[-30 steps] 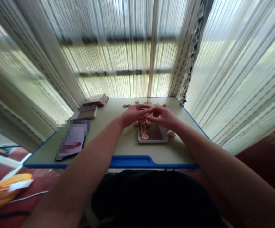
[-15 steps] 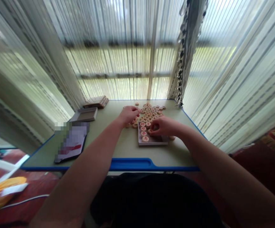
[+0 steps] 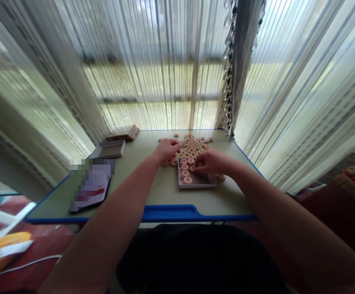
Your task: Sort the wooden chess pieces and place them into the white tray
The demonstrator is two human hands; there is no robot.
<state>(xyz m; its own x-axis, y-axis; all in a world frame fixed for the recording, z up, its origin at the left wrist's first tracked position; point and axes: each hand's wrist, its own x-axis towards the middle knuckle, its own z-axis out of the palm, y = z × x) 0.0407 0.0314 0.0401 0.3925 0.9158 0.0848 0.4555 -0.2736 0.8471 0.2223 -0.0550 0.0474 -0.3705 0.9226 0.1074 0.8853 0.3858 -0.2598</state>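
Observation:
In the head view, a shallow open box (image 3: 202, 183) stands near the middle of the table. Round wooden xiangqi pieces with red characters form a column along its left side, and another (image 3: 191, 161) begins a second column. My right hand (image 3: 209, 160) reaches into the box, thumb and fingers pinched on a xiangqi piece (image 3: 192, 168) below that one. Just beyond the box, my left hand (image 3: 168, 149) hovers at the left of a loose heap of xiangqi pieces (image 3: 194, 143). Its fingers are closed together; what they hold, if anything, is hidden.
An empty box lid or tray (image 3: 110, 149) lies at the table's left, with a folded board-like stack (image 3: 123, 133) behind it. A tablet (image 3: 93, 185), partly pixelated, rests at the left front. Curtains (image 3: 152, 81) hang around the table's far side.
The xiangqi piece under my right fingers has shifted slightly left, closer to the first column. My left hand stays almost in place beside the heap. The view has moved a little.

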